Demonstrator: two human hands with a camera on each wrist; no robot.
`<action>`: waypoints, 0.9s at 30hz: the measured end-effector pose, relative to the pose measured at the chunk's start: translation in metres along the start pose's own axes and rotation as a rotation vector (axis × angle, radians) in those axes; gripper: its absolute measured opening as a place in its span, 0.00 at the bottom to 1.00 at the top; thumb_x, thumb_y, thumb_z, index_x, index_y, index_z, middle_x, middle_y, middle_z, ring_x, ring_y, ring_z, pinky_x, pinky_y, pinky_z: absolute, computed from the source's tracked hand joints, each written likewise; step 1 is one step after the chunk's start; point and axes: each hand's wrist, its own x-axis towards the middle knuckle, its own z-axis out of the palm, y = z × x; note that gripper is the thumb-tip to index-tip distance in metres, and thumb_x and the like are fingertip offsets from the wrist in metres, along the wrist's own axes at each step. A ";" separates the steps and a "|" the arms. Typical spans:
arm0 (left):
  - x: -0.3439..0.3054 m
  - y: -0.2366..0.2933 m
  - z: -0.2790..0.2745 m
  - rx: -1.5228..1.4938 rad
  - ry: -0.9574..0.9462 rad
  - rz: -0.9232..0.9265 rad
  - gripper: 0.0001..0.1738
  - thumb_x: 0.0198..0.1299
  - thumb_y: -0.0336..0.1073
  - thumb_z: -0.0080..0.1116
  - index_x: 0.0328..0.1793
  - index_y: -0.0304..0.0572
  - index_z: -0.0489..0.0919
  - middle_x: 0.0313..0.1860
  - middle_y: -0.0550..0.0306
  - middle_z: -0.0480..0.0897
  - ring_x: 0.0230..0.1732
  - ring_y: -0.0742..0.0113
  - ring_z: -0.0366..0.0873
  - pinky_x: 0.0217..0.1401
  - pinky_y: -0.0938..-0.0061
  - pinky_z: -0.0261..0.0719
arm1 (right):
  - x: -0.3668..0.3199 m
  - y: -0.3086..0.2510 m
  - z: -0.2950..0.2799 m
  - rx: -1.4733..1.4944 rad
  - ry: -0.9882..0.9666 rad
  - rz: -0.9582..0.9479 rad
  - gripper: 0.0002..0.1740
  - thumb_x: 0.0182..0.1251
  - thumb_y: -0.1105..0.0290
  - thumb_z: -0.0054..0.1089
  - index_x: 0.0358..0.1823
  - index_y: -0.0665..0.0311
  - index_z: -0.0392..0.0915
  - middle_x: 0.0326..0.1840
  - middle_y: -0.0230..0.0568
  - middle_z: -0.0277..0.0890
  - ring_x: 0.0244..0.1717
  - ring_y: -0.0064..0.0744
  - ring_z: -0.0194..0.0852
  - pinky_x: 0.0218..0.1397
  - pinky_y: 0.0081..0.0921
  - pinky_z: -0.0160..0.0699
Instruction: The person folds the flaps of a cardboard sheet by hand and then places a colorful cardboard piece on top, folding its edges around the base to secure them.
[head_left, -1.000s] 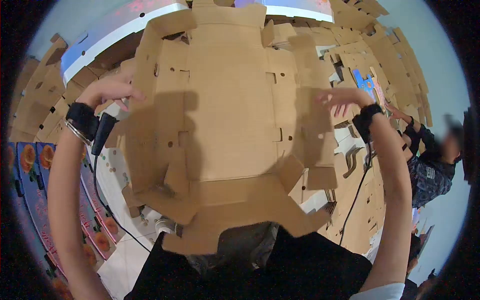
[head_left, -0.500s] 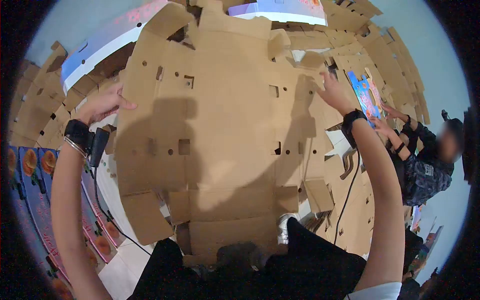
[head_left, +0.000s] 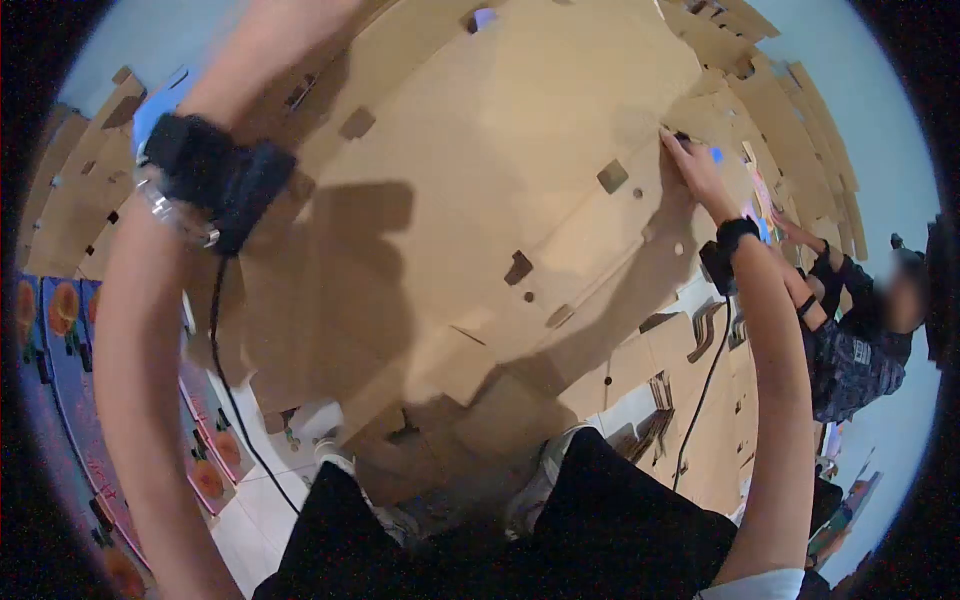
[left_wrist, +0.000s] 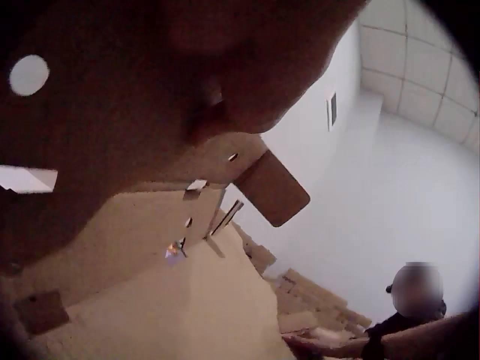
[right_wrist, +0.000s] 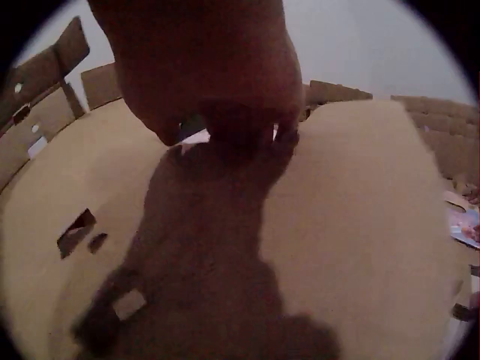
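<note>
A large brown cardboard box blank with cut slots, round holes and fold lines fills the middle of the head view, turned at a slant. My left hand grips it high on the left; in the head view that hand is blurred and cut off by the top edge. At the blank's right edge, my right hand holds on with bent fingers, seen from behind in the right wrist view. Loose flaps hang at the near end, above my shoes. Both arms' shadows fall across the board.
Cardboard pieces lean along the wall. Printed blue boards stand at the left. More flat cardboard covers the floor at the right, where another person reaches toward colourful printed pieces.
The blank lay squarely before me and spread flatter; now it is turned and tilted, rising on the left. My left hand has moved up and right; my right hand has come to the board's edge.
</note>
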 end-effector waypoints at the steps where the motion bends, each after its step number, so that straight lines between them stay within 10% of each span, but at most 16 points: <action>1: 0.005 0.004 0.010 0.143 0.061 0.123 0.16 0.51 0.23 0.49 0.49 0.35 0.70 0.38 0.43 0.78 0.40 0.55 0.75 0.42 0.69 0.73 | 0.003 0.015 0.013 -0.051 0.156 -0.110 0.37 0.61 0.40 0.36 0.35 0.74 0.75 0.34 0.60 0.75 0.40 0.54 0.72 0.46 0.38 0.66; 5: 0.000 0.002 0.043 0.469 0.086 0.435 0.23 0.46 0.20 0.47 0.53 0.29 0.67 0.49 0.41 0.72 0.51 0.50 0.69 0.55 0.64 0.68 | -0.032 0.029 0.037 -0.005 0.181 -0.102 0.36 0.61 0.40 0.36 0.41 0.72 0.74 0.38 0.61 0.74 0.42 0.54 0.71 0.48 0.39 0.65; 9: -0.029 -0.059 0.074 0.608 -0.055 0.596 0.17 0.47 0.28 0.50 0.46 0.36 0.72 0.44 0.43 0.73 0.47 0.47 0.71 0.46 0.64 0.74 | -0.058 0.097 0.075 -0.490 -0.302 -0.249 0.26 0.68 0.55 0.30 0.59 0.67 0.57 0.38 0.61 0.73 0.42 0.56 0.72 0.44 0.45 0.69; 13: -0.097 -0.106 0.089 0.732 -0.441 0.156 0.13 0.46 0.29 0.48 0.39 0.37 0.75 0.40 0.49 0.75 0.36 0.54 0.74 0.36 0.64 0.74 | -0.075 0.107 0.093 -0.549 -0.340 -0.588 0.22 0.67 0.64 0.29 0.58 0.67 0.55 0.34 0.58 0.74 0.37 0.57 0.74 0.37 0.46 0.72; 15: -0.127 -0.128 0.087 0.814 -0.717 -0.059 0.11 0.52 0.37 0.48 0.36 0.36 0.73 0.32 0.46 0.75 0.32 0.49 0.76 0.35 0.61 0.76 | -0.084 0.025 0.064 -0.600 -0.630 -0.151 0.17 0.62 0.69 0.40 0.50 0.70 0.62 0.37 0.55 0.74 0.38 0.47 0.76 0.37 0.41 0.76; 22: -0.148 -0.145 0.081 0.862 -0.631 -0.128 0.15 0.52 0.40 0.45 0.28 0.39 0.80 0.31 0.45 0.79 0.37 0.51 0.77 0.37 0.62 0.75 | -0.088 0.034 0.084 -0.926 -0.522 -0.427 0.11 0.61 0.71 0.37 0.40 0.68 0.68 0.35 0.49 0.75 0.36 0.47 0.77 0.34 0.42 0.76; 27: -0.133 -0.133 0.059 0.766 -0.896 -0.513 0.16 0.44 0.42 0.51 0.35 0.40 0.80 0.37 0.46 0.80 0.42 0.54 0.78 0.43 0.62 0.74 | -0.104 0.027 0.092 -0.955 -0.544 -0.336 0.13 0.61 0.70 0.38 0.42 0.67 0.69 0.34 0.47 0.77 0.35 0.46 0.78 0.31 0.42 0.76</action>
